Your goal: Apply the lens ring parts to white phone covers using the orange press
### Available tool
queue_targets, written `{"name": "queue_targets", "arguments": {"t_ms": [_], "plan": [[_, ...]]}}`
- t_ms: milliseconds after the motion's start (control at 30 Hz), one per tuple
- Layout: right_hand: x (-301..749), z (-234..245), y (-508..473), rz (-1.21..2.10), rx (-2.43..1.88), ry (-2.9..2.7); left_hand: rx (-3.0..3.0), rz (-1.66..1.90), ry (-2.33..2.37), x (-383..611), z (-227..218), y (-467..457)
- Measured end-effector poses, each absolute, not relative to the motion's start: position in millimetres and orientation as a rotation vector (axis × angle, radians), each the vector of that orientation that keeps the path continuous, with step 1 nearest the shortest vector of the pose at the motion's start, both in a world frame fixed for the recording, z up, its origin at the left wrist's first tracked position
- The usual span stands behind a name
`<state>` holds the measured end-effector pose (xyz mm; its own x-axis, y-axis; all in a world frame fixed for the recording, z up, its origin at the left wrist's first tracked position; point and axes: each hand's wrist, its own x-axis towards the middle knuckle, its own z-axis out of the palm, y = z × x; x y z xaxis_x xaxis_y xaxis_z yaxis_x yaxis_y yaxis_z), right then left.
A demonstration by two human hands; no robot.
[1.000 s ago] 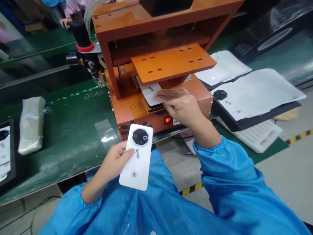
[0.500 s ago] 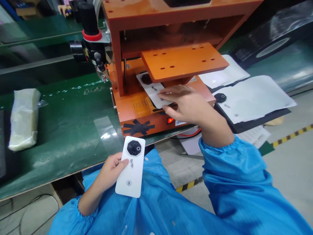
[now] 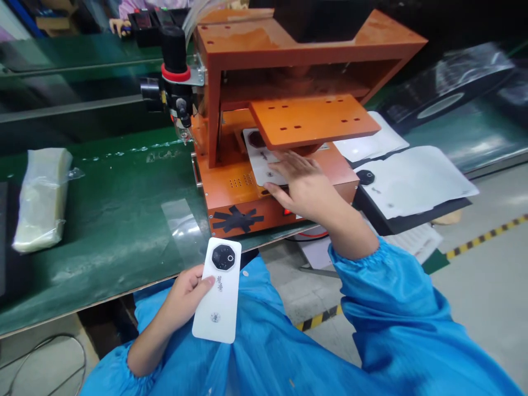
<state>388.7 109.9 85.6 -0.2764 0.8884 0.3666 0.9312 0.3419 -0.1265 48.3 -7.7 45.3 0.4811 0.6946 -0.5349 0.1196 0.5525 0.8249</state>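
My left hand (image 3: pixel 190 295) grips a white phone back panel (image 3: pixel 215 316) by its left edge, thumb on top. A black octagonal camera area, dark characters and a round mark show on its face. Under the raised plate (image 3: pixel 313 118) of an orange press (image 3: pixel 214 121), a second white phone back panel (image 3: pixel 260 159) lies in the fixture. My right hand (image 3: pixel 303 184) rests on this panel's lower right part, fingers stretched out and thumb spread near its front edge. The press plate hides part of the panel's far end, and my hand covers its right side.
A black air regulator (image 3: pixel 175 77) is fixed to the press's left side. Right of the press, white sheets (image 3: pixel 421 176) lie on a dark stack. A plastic-wrapped bundle (image 3: pixel 43 198) sits on the green bench (image 3: pixel 124 231). Across the bench, another person's hand (image 3: pixel 119 26) shows.
The view has shifted a little. My right hand's fingers now lie flatter over the panel in the press. My left hand keeps the other panel in much the same place.
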Motion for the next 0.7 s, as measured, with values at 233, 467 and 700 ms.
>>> {"name": "queue_targets", "arguments": {"t_ms": [233, 467, 700], "plan": [[424.0, 96.6, 116.7, 0.086, -1.508, -2.334, 0.896, 0.411, 1.047, 42.5, 38.8, -12.0], [407.4, 98.0, 148.1, 0.135, -1.788, -2.117, 0.889, 0.435, 1.042, 40.2, 34.5, -12.8], [351.5, 86.6, 162.9, -0.075, -2.148, -1.926, 0.893, 0.441, 1.062, 38.9, 30.1, -11.2]]}}
